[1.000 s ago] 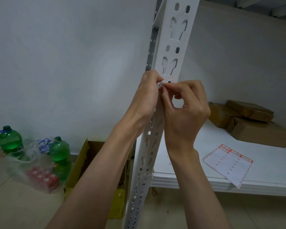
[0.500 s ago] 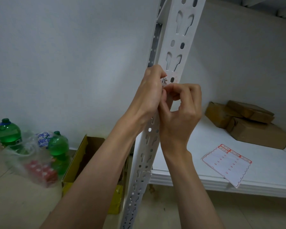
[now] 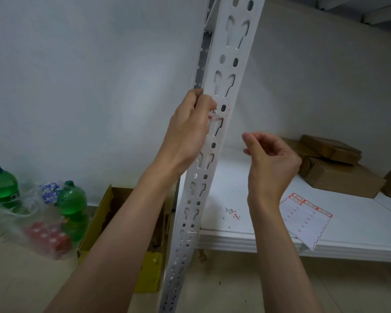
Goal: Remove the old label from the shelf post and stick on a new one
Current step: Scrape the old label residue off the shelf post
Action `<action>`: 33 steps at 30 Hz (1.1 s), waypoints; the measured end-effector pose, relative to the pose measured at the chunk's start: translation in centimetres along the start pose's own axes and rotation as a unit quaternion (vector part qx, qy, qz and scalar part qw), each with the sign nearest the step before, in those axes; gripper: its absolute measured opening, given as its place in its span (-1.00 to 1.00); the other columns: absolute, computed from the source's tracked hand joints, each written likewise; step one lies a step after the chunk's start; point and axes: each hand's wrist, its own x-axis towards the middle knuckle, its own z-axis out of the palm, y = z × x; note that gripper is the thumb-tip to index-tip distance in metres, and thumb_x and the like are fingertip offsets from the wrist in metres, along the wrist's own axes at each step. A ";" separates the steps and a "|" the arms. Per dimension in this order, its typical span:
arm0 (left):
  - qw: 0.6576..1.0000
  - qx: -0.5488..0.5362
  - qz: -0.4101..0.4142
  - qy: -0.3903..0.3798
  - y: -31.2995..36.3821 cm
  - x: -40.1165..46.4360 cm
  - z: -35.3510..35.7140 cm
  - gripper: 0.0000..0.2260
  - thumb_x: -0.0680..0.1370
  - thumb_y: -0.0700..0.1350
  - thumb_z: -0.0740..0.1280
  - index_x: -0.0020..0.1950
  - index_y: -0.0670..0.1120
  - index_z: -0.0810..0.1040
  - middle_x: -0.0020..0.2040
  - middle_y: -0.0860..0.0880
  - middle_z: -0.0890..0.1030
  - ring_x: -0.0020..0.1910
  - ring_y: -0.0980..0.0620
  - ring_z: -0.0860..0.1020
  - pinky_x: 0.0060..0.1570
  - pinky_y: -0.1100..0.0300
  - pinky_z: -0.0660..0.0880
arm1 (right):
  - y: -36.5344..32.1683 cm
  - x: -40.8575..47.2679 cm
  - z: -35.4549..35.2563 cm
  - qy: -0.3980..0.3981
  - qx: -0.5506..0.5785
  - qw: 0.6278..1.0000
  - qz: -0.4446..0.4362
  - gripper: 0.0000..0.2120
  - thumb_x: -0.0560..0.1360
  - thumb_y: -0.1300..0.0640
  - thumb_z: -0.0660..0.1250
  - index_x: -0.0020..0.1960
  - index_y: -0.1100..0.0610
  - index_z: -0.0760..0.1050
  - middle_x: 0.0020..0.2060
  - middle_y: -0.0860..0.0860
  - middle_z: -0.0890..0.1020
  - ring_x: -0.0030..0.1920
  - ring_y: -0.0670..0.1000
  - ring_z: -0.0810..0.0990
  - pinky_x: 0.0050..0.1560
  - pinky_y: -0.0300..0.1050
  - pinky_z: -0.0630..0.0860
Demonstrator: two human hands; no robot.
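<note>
— Gripping the shelf post (image 3: 221, 132) with my left hand (image 3: 187, 132), arm reaching up from the near left, fingers curled round its left edge and thumb across the front face.

— And the old label (image 3: 212, 112)?

— Only a scrap of it shows, white with a red edge, on the post's face just at my left thumb. My hand hides the rest, and the writing is too small to read. Faint red smears mark the post beside it.

— Your right hand (image 3: 272, 164)?

— Raised to the right of the post, apart from it, fingers loosely curled with thumb and forefinger close together. Whether a sliver sits between them, I cannot tell.

— New labels?

— A label sheet (image 3: 307, 220) lies on the white shelf (image 3: 359, 229), right of my wrist, which partly covers it. Small shreds (image 3: 231, 212) lie on the shelf near the post.
</note>
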 end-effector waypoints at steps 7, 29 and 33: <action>1.000 0.019 0.016 0.005 -0.2 0.1 -0.3 -0.73 0.69 -0.01 0.05 0.12 -0.04 0.53 0.05 0.11 0.64 0.01 0.16 0.58 -0.07 0.29 0.47 | 3.3 0.7 -2.3 -0.086 -0.150 0.981 0.089 -0.82 0.41 0.24 0.55 -0.28 0.02 0.66 -0.39 -0.10 0.68 -0.37 -0.06 0.67 -0.14 -0.07 0.68; 0.935 0.251 0.209 0.138 -0.7 -0.2 -0.6 -0.69 0.48 0.10 0.42 0.15 -0.02 0.68 0.03 0.06 0.71 -0.30 0.19 0.54 -0.14 0.45 0.53 | 8.2 0.3 -3.7 -0.254 -0.362 0.873 0.206 -0.82 0.41 0.45 0.40 -0.28 0.21 0.55 -0.25 0.09 0.65 -0.21 0.18 0.68 -0.25 -0.08 0.59; 0.935 0.246 0.217 0.138 -0.4 -0.2 -0.8 -0.73 0.48 0.05 0.44 0.11 -0.05 0.70 -0.04 0.05 0.71 -0.36 0.27 0.51 -0.19 0.53 0.46 | 8.4 0.2 -3.7 -0.259 -0.351 0.871 0.226 -0.94 0.42 0.37 0.50 -0.20 0.28 0.65 -0.28 0.06 0.66 -0.23 0.08 0.68 -0.26 -0.16 0.59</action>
